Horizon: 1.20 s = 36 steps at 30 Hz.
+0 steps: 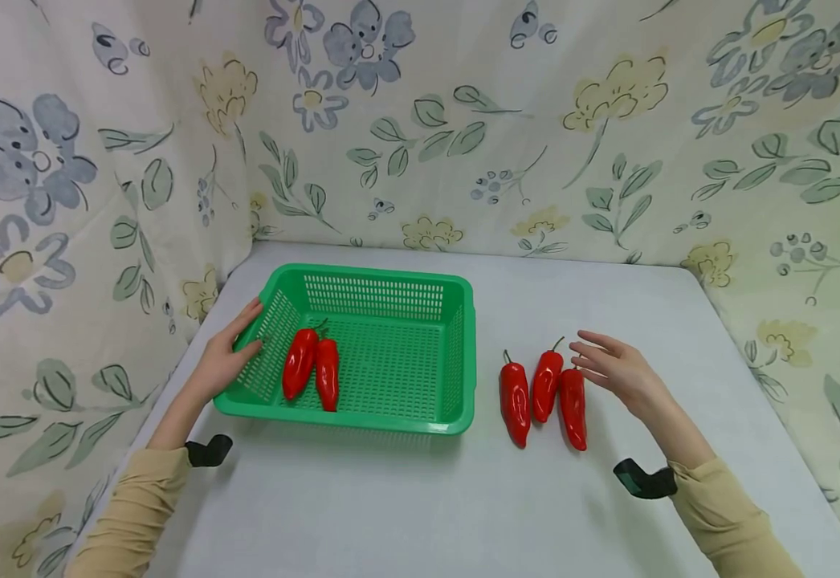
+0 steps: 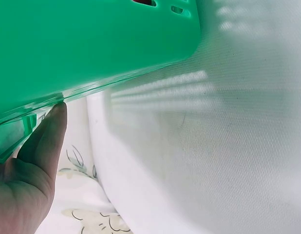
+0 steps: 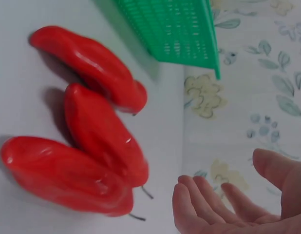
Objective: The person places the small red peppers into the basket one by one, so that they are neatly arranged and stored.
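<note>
My left hand (image 1: 223, 357) rests at the left end of a green plastic basket (image 1: 391, 419), fingers straight along its rim and thumb extended against it. In the left wrist view the thumb (image 2: 52, 136) touches the rim edge; the other fingers are hidden. Two red peppers, one on the left (image 1: 300, 363) and one beside it (image 1: 327, 374), lie inside the basket. On the table to its right are three more red peppers (image 1: 515, 401) (image 3: 87, 63). My right hand (image 1: 618, 371) (image 3: 228, 214) hovers just above the rightmost pepper (image 1: 573, 409), fingers spread and holding nothing.
A white cloth-covered table (image 1: 362, 506) bears everything. Floral fabric (image 1: 420, 144) hangs along its back and both sides. Dark wrist cameras sit at the left wrist (image 1: 208, 451) and the right wrist (image 1: 644, 480).
</note>
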Available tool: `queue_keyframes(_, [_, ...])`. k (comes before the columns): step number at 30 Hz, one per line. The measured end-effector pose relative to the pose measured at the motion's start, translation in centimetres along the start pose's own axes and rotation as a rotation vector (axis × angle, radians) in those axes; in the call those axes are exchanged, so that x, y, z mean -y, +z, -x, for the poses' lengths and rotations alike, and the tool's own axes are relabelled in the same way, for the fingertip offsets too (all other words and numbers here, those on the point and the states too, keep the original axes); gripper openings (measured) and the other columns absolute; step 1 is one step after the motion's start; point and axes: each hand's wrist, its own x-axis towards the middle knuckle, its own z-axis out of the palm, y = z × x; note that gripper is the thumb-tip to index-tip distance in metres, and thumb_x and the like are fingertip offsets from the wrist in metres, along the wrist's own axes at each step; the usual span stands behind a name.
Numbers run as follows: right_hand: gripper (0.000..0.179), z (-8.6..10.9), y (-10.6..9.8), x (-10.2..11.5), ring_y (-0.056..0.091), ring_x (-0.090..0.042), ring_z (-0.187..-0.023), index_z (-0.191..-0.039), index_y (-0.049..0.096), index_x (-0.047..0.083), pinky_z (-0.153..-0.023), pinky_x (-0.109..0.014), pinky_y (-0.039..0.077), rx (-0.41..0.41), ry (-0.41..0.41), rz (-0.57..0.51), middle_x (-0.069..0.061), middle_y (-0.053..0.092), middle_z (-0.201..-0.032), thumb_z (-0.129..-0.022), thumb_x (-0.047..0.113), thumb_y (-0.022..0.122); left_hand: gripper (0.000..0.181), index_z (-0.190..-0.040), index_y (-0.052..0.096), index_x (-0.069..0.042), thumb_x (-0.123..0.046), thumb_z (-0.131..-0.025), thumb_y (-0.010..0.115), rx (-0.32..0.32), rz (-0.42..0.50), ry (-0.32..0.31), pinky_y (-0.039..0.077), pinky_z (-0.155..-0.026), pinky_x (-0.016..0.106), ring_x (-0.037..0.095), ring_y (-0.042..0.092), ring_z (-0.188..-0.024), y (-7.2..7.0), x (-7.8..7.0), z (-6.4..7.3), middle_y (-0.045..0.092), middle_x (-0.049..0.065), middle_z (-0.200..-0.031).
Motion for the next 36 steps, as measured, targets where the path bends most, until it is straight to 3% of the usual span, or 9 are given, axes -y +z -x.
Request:
queue_keyframes(4, [0.068,-0.1,-0.3,-0.9,0.054,-0.029,-0.124,-0.15,0.018,0.0,-0.095,-0.028,0.049,-0.009,0.021,-0.007,-0.03,0.031,-0.149,-0.1,0.04,0.042,0.059,-0.15,0.027,-0.01,-0.008,-0.096,0.05,-0.013,-0.009,-0.008,0.022,-0.11,0.064,0.036,0.015,-0.146,0.0,-0.1,0.0,0.016,0.004,-0.16])
queue_keyframes(9, [0.068,-0.3,-0.2,-2.0,0.042,-0.043,-0.13,-0.149,0.021,-0.001,-0.1,-0.041,0.041,-0.062,0.04,0.077,-0.031,0.033,-0.147,-0.099,0.041,0.041,0.06,-0.15,0.027,-0.009,-0.007,-0.095,0.05,-0.014,-0.008,-0.011,0.021,-0.11,0.063,0.036,0.014,-0.146,0.0,0.0,0.0,0.016,0.004,-0.16])
queue_keyframes(14, [0.064,-0.5,0.3,-3.1,0.044,-0.046,-0.126,-0.146,0.027,-0.005,-0.101,-0.048,0.044,-0.114,0.056,0.175,-0.034,0.038,-0.142,-0.099,0.036,0.042,0.06,-0.15,0.026,-0.01,-0.006,-0.095,0.05,-0.008,-0.003,-0.005,0.021,-0.11,0.064,0.038,0.013,-0.145,0.1,0.2,-0.1,0.015,0.006,-0.16])
queue_keyframes(27, [0.055,-1.4,1.8,-5.0,0.045,-0.049,-0.118,-0.139,0.04,-0.006,-0.092,-0.053,0.049,-0.149,0.071,0.342,-0.036,0.043,-0.134,-0.095,0.025,0.052,0.06,-0.15,0.026,-0.008,-0.004,-0.095,0.05,-0.009,0.005,0.006,0.019,-0.11,0.064,0.039,0.013,-0.145,0.0,0.1,-0.1,0.016,0.01,-0.159])
queue_keyframes(34, [0.054,-1.6,2.3,-5.5,0.049,-0.049,-0.115,-0.137,0.044,-0.005,-0.083,-0.049,0.055,-0.18,0.003,0.441,-0.035,0.048,-0.13,-0.093,0.023,0.056,0.058,-0.146,0.027,0.006,0.005,-0.092,0.049,0.003,0.034,-0.012,0.019,-0.108,0.068,0.048,0.013,-0.142,-0.4,-4.1,0.8,0.017,0.023,-0.156])
queue_keyframes(36, [0.053,-1.7,2.4,-5.6,0.051,-0.048,-0.112,-0.136,0.045,-0.005,-0.081,-0.048,0.055,-0.187,-0.016,0.474,-0.035,0.05,-0.127,-0.092,0.023,0.057,0.057,-0.146,0.028,0.006,0.005,-0.092,0.049,0.002,0.035,-0.012,0.019,-0.108,0.067,0.048,0.013,-0.142,-0.4,-4.5,0.9,0.017,0.023,-0.156])
